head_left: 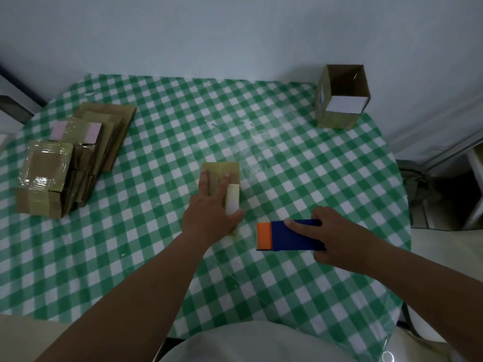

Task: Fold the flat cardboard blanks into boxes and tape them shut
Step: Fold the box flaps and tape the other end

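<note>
The right grip (332, 236) clasps a blue-and-orange tape dispenser (290, 235) while the flat left grip (211, 205) pins the small brown cardboard box (222, 169) mid-desk for taping.

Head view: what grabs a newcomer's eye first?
The blue-and-orange tape dispenser, gripped by the right hand at table centre-right. Just left of it, the left hand presses flat on a small cardboard box. A pile of taped boxes sits at the left edge; an open box stands far right.

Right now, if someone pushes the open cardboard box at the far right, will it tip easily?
The open cardboard box looks tall, so a high push may tip it. It seems nearly empty, likely light, so it probably slides on the checked tablecloth.
</note>
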